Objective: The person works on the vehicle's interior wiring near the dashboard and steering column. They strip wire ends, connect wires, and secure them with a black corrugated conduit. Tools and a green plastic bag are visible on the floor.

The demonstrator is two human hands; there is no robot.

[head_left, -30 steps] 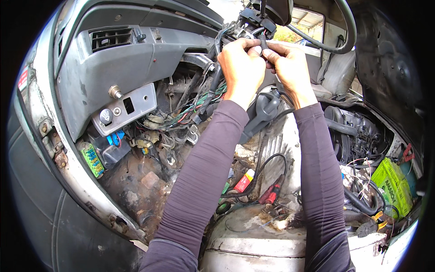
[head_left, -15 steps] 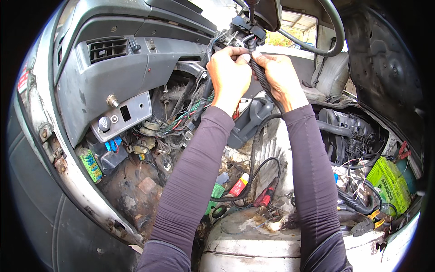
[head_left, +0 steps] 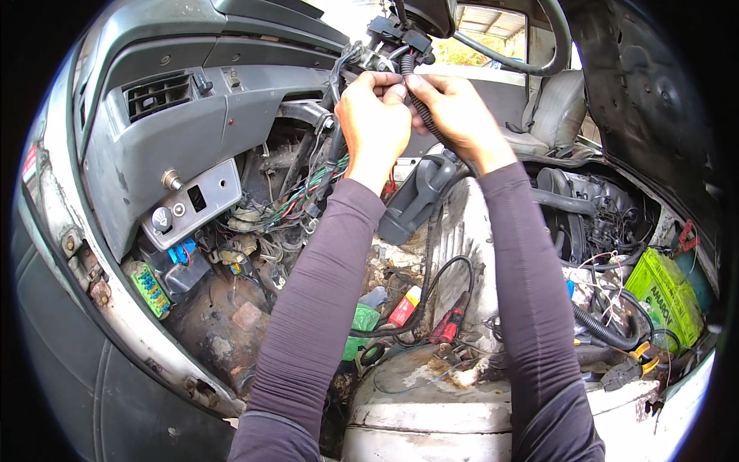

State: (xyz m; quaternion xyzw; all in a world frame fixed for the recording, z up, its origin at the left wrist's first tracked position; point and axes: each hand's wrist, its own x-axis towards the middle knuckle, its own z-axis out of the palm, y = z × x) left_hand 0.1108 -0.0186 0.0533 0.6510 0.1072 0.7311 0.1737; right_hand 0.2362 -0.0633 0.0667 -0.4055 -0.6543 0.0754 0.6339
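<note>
Both my arms reach up to the exposed steering column (head_left: 377,61), below the steering wheel (head_left: 560,58). My right hand (head_left: 462,115) is closed around a black corrugated conduit (head_left: 426,115) that runs down from a black connector block (head_left: 400,35). Beside it, my left hand (head_left: 373,127) pinches with thumb and index finger, close against the conduit's upper end. Whatever sits between those left fingertips is too small to make out. Some of the right fingers are hidden behind the conduit.
Left of my arms is the dashboard (head_left: 173,115), with loose wires (head_left: 312,189) hanging under it and a fuse box (head_left: 149,289) below. A red-handled tool (head_left: 449,327) lies near the white engine cover (head_left: 431,416). At right are an open engine bay (head_left: 589,212), a green battery (head_left: 666,296) and yellow-handled pliers (head_left: 627,371).
The dashboard and column have slid slightly left and up in the picture. Both hands stay at the conduit, with the right wrist a little more bent.
</note>
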